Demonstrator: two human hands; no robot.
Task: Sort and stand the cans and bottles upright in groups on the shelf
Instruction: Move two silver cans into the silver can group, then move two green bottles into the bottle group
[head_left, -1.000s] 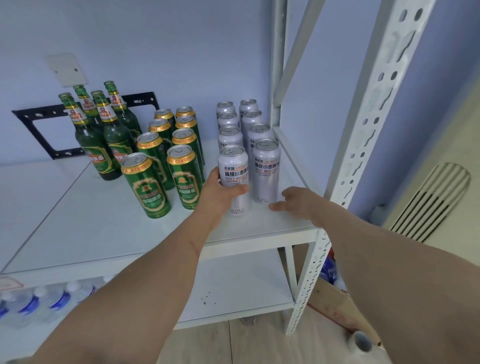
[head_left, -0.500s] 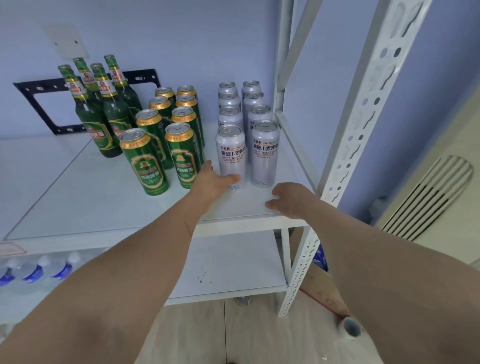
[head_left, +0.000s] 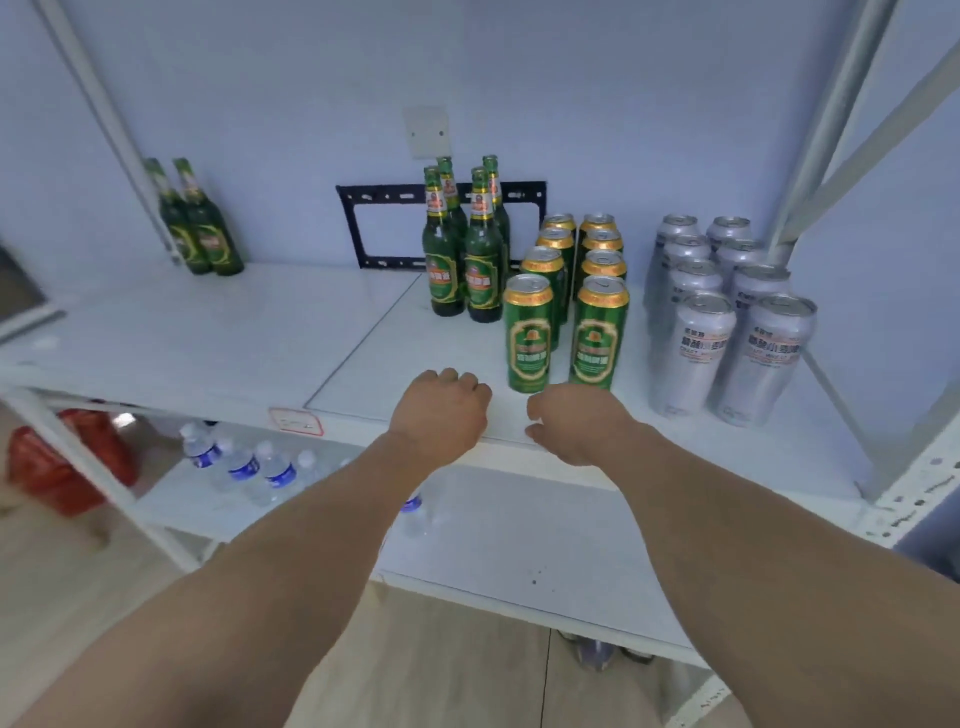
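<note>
While both hands, left hand (head_left: 441, 410) and right hand (head_left: 571, 421), hover loosely curled, holding nothing | silver cans (head_left: 727, 322), green cans (head_left: 566, 306), four bottles (head_left: 465, 249) grouped upright | next: likely fetch two stray bottles (head_left: 200, 223) far left.

The shelf (head_left: 208, 343) is white, the bottles (head_left: 467, 260) dark green with gold neck foil and red-and-gold labels, the green cans (head_left: 527, 338) banded gold at the top with oval gold-edged emblems, the silver cans (head_left: 691, 353) matte grey with dark lettering, and the far wall pale blue.
</note>
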